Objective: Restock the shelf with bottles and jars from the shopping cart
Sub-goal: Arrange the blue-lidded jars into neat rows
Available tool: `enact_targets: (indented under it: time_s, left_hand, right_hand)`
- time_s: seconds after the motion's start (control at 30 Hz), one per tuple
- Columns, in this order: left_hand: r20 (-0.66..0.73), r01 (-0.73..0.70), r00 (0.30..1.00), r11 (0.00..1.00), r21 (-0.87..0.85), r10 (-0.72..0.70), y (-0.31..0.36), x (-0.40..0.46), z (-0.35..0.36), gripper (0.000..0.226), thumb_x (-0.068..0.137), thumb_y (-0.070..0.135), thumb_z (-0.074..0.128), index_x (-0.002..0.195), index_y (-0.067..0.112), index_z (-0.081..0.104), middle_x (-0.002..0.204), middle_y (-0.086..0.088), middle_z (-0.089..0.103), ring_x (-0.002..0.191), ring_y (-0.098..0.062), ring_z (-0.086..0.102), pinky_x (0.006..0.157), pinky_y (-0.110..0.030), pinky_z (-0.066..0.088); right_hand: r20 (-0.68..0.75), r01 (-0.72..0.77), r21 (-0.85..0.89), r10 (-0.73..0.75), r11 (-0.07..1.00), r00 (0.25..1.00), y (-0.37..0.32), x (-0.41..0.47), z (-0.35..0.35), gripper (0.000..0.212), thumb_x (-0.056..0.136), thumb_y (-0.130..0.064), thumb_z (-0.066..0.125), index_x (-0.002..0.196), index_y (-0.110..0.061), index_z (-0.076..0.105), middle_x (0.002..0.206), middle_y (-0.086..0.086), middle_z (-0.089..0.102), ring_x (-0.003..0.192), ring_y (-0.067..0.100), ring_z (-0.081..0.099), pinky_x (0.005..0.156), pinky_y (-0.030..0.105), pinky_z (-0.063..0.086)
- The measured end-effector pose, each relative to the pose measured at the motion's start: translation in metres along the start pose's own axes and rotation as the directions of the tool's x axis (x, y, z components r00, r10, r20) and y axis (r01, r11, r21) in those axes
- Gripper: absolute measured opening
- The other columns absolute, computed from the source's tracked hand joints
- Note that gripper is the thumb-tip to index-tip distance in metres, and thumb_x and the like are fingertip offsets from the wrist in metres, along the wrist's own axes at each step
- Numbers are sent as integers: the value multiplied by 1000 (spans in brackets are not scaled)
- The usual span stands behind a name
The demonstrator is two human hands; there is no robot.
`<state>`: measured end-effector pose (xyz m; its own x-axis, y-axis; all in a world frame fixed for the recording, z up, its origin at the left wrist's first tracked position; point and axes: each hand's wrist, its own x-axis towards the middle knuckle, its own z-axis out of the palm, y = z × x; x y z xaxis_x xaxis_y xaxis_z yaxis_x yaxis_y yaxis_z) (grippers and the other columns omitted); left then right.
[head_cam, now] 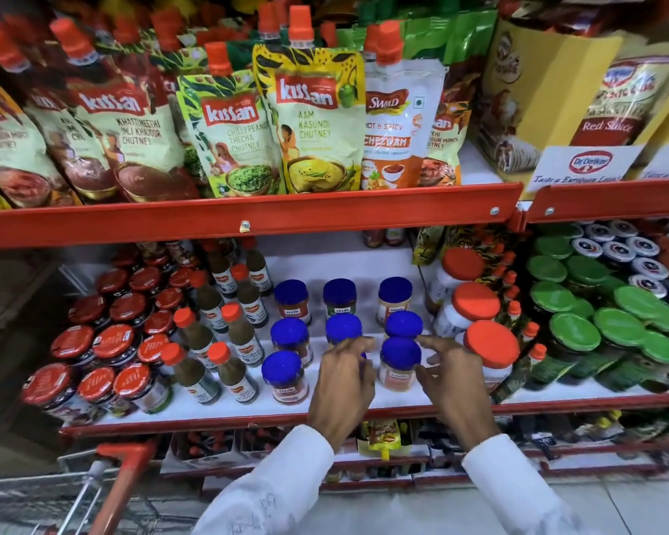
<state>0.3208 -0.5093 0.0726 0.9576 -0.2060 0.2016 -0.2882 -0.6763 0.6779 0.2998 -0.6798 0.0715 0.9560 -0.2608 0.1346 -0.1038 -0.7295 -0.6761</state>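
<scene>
Cart: I see only the red-handled wire shopping cart [124, 473] at about 7 o'clock in my view; its basket is mostly out of frame, so I cannot tell what stock is left in it.
Red-lid jars: the dark glass jars with red metal lids [105, 341] fill the shelf's left end, at 9 o'clock from the hands.
Sauce bottles: the slim brown bottles with orange caps [232, 341] stand in rows just beside them.
Blue-cap jars: the small clear jars with blue plastic caps [286, 334] make three columns, three deep, at 12 o'clock from the hands.
Left hand: my left hand [344, 384] is wrapped round the front middle jar, mostly hidden; I judge it clamped on that jar.
Jar being placed: the front right blue-cap jar [398, 364] stands upright, long axis vertical, cap up, label facing me.
Right hand: my right hand [450, 384] sits just beside that jar at its 3 o'clock, fingers spread, holding nothing.
White shelf board: the white shelf board [398, 397] shows bare space at the front.
Progress: this block looks nearly full; I judge the task well along.
</scene>
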Motion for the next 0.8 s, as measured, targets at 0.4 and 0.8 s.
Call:
enact_targets:
  time_s: [0.4,0.8]
  left_hand:
    - [155,53,984,977,208,-86,25,30,46,23,82,-3,56,97,14,61,81,-5,67,72,-22,62,63,-29,50]
    - [121,180,975,981,70,-187,36,19,58,37,81,-7,63,114,11,63,81,-4,68,76,-21,66,70,-31,52]
  right_hand:
    - [186,25,120,-47,992,981,22,15,4,48,77,4,69,120,-17,64,107,7,74,85,19,67,76,30,55]
    - [172,67,140,-91,988,981,30,14,-7,52,77,17,57,119,-14,65,97,9,73,75,15,60,63,10,38]
